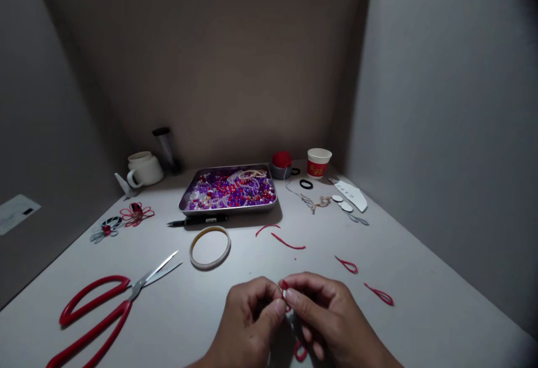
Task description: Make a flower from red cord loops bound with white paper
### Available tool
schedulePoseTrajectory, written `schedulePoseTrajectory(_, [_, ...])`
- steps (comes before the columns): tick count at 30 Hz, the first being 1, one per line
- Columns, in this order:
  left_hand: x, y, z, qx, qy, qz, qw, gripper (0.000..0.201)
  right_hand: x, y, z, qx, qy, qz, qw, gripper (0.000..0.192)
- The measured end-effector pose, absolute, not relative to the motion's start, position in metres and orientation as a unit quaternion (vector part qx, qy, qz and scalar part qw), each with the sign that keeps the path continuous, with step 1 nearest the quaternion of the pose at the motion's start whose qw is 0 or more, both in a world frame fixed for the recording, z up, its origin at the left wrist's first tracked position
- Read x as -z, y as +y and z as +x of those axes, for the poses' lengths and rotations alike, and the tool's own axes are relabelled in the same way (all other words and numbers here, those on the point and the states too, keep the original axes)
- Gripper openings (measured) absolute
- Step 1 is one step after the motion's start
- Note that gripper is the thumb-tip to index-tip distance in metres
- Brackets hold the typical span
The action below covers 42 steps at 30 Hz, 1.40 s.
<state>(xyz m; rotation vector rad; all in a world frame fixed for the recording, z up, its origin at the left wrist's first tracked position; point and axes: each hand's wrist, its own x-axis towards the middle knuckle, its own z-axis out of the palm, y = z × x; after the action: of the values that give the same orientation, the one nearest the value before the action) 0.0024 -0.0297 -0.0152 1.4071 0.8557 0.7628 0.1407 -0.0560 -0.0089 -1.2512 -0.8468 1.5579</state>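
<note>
Red-handled scissors (pixel 101 306) are laid at the near left of the white table (pixel 420 278), blades partly open and pointed toward the middle. Further back on the left, two small wire flower shapes are seen: a grey one (pixel 105 229) and a red one (pixel 137 214). A white mug (pixel 144 168) and a dark upright cylinder (pixel 167 147) are set near the back corner. A black pen (pixel 197 220) is laid just in front of a metal tray (pixel 227 206), which is filled with purple, red and clear beads. A pale bangle ring (pixel 210 247) is laid flat, in front of the pen.

At the near centre, the left hand (pixel 247 317) is closed in a pinch, thumb and forefinger pressed on a thin red cord piece (pixel 284 289). The cord is glossy and bright red; a short bent end is shown between the fingertips of both hands, and a small loop of it hangs out below, near the bottom edge. The right hand (pixel 332 315) is likewise clenched on the same cord, its fingertips touching those of the left. The cord is held just above the table, not resting on it.

Loose red cord scraps (pixel 288 242) are scattered behind the hands, and two red loops (pixel 348 265) (pixel 380 294) lie to the right. At the back right, a red pincushion (pixel 281 164), a black hair tie (pixel 306 184), a red-and-white paper cup (pixel 318 162) and white card pieces (pixel 351 193) are seen.
</note>
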Motion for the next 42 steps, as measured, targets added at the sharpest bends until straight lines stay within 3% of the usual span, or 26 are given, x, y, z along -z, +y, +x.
schedulePoseTrajectory(12, [0.022, -0.032, 0.007, -0.350, 0.304, 0.581, 0.669, 0.031, 0.013, -0.057, 0.142, -0.630, -0.362, -0.510, 0.461, 0.033])
schedulePoseTrajectory(22, [0.014, -0.034, 0.008, -0.327, 0.348, 0.579, 0.661, 0.026, 0.007, -0.059, 0.144, -0.628, -0.394, -0.499, 0.448, 0.037])
schedulePoseTrajectory(27, [0.006, -0.028, 0.003, -0.405, 0.371, 0.601, 0.581, 0.018, 0.001, -0.054, 0.153, -0.677, -0.367, -0.478, 0.422, 0.031])
schedulePoseTrajectory(31, [-0.006, -0.025, -0.002, -0.394, 0.310, 0.703, 0.505, 0.010, -0.001, -0.054, 0.157, -0.710, -0.348, -0.474, 0.387, 0.027])
schedulePoseTrajectory(36, [-0.006, -0.026, -0.005, -0.379, 0.290, 0.736, 0.480, 0.015, -0.002, -0.055, 0.159, -0.718, -0.370, -0.467, 0.361, 0.023])
schedulePoseTrajectory(42, [-0.003, -0.024, -0.005, -0.388, 0.335, 0.743, 0.430, 0.020, -0.007, -0.055, 0.159, -0.718, -0.359, -0.441, 0.402, 0.028])
